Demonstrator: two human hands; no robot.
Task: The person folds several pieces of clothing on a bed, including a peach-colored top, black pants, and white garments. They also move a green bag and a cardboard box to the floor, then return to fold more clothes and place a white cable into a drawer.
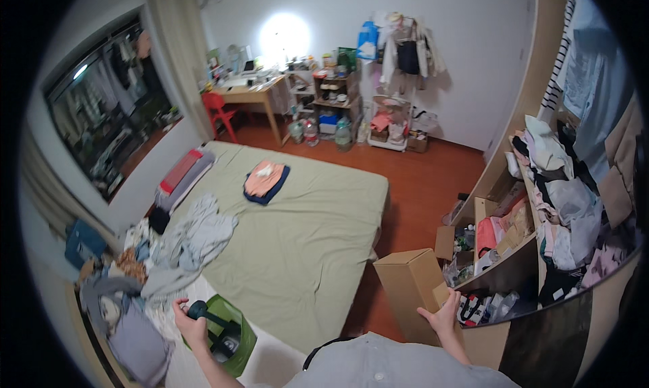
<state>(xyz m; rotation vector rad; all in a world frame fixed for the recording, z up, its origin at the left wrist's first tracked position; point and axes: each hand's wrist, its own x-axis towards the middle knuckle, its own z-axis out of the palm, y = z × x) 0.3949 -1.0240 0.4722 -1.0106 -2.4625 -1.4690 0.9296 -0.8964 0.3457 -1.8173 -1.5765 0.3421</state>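
At the bottom left, my left hand (192,329) is curled around the rounded end of a dark green rod-like object (217,318). The rod's far part lies over an open green bag or bin (246,343); its exact kind cannot be made out. Inside the green container, a dark item with a pale round mark (228,345) is partly visible. My right hand (443,317) is at a tall cardboard box (405,281), thumb and fingers apart beside a small cardboard flap or piece (440,294). Whether it grips that piece is unclear.
A bed with a pale green sheet (299,236) bears folded clothes (265,180) and a crumpled grey garment (197,231). Clothes and a pillow (139,342) crowd the left side. An open wardrobe shelf (530,185) full of clothing stands right. Beyond are a desk (248,95) and red chair (219,111).
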